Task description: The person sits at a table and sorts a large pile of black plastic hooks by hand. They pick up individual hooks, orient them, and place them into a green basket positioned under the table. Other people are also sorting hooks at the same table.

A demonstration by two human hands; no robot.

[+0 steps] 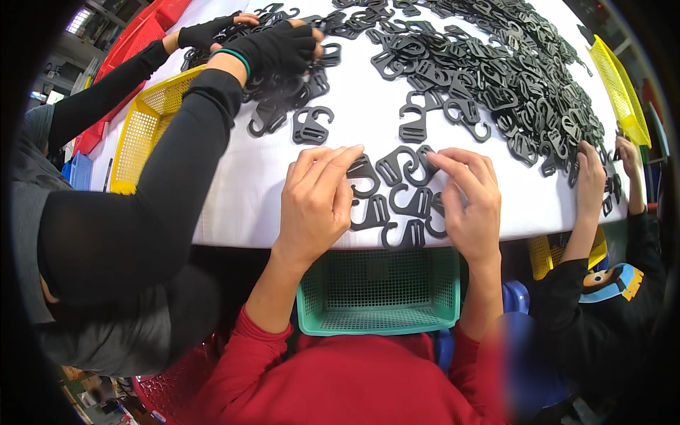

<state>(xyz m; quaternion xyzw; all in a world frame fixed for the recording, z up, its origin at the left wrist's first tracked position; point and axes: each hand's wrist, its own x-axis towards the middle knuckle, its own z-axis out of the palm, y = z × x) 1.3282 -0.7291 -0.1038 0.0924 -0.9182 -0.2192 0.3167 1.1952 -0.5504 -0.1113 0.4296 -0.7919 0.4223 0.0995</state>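
Several black plastic hooks [413, 201] with slotted ends lie in a small group near the table's front edge. My left hand [315, 198] is at the group's left side, fingers bent together and tips on a black plastic hook [363, 170]. From the right, my right hand [471, 202] curves in, its fingertips on another black plastic hook [423, 164]; its palm side is partly hidden. Just beyond my hands lie two separate hooks, one left [312, 126] and one right [413, 126]. Below the edge, a green mesh basket [386, 331] stands in front of me, between my forearms.
A large heap of black hooks [489, 78] spreads across the white table [237, 205]. At left, a co-worker's gloved hands [273, 53] reach into more hooks beside a yellow basket [138, 145]. Another person's hands [590, 177] work at right, near a yellow basket [620, 92].
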